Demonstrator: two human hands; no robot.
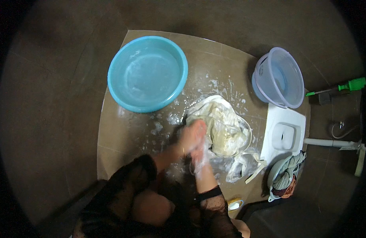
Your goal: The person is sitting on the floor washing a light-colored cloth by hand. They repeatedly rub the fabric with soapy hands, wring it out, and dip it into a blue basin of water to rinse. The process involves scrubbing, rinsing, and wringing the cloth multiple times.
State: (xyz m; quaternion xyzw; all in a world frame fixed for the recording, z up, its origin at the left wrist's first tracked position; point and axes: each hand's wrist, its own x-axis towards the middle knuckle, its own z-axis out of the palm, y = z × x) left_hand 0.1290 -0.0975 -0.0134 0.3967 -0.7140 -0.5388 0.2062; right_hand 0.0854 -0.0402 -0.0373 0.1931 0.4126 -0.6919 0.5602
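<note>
On the wet tiled floor before me lies a bunched, soapy off-white cloth item (223, 128), its long fabric straps (239, 166) trailing toward the lower right. My left hand (192, 135) is at the cloth's near left edge, blurred by motion. Just below it, my right hand (200, 156) is covered in white suds and close against the left one. Whether either hand grips a fold of the cloth is hidden by blur and foam. Suds and water are spattered on the tiles around the cloth.
A light-blue basin (147, 108) of cloudy water stands upper left. A lilac bucket (260, 71) stands by the white squat toilet (269, 131). Lower right are a tub (273, 175) of clothes and a white bar (234, 205), seemingly soap. A white pipe (322, 142) runs to the toilet.
</note>
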